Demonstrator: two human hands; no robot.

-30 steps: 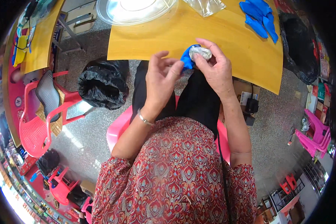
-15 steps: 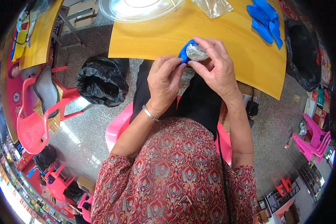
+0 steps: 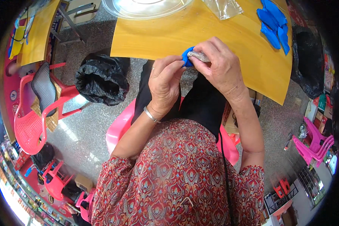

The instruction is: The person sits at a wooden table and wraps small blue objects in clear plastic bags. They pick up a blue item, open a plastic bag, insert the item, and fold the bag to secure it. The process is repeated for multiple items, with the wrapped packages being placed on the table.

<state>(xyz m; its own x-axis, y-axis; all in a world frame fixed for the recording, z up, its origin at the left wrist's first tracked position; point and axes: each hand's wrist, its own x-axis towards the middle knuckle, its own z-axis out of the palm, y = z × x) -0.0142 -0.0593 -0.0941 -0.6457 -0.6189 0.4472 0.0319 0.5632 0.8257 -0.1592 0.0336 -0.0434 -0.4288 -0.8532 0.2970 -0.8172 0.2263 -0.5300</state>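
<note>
Above the near edge of the yellow table (image 3: 150,41), my two hands meet over a small piece of blue cloth (image 3: 186,57). My left hand (image 3: 164,84), with a metal bangle at its wrist, pinches the cloth by its left side. Between the thumb and fingers of my right hand (image 3: 223,67) is a crumpled greyish wad (image 3: 199,57). The wad's left end touches the blue cloth; whether it lies inside a fold, I cannot tell. More blue cloth pieces (image 3: 274,24) lie in a loose pile at the table's right.
A round clear plastic tray (image 3: 139,16) and a clear plastic bag (image 3: 225,9) lie toward the table's far side. On the floor at left stands an open black bag (image 3: 101,81), beside a pink chair (image 3: 32,130). Another black bag (image 3: 307,62) hangs at the table's right.
My right hand has turned over the wad, so less of it shows and it looks narrower. The blue cloth is now bunched smaller between my fingers. The view has shifted slightly.
</note>
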